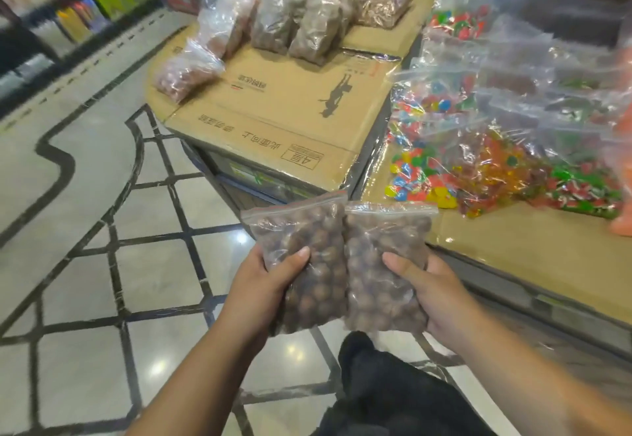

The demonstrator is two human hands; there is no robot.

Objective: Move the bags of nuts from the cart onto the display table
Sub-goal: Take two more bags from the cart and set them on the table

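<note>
While we grip one nut bag per hand, left hand (270, 278) on left bag (307, 261), right hand (427, 285) on right bag (383, 271), long axes pointing ahead, the bench (294, 100) lies straight ahead; left hand slightly nearer its free cardboard.

Single head-worn wide-angle view, looking forward and steeply down from above the wearer's forearms. The left hand (270, 281) and right hand (434, 292) are sitting close to the lens at lower centre, the tiled floor (85, 264) is filling the left half, and the cardboard-topped desk (290, 107) is lying farther off at upper centre and right. Straight edges are bowing near the frame margins.
</note>
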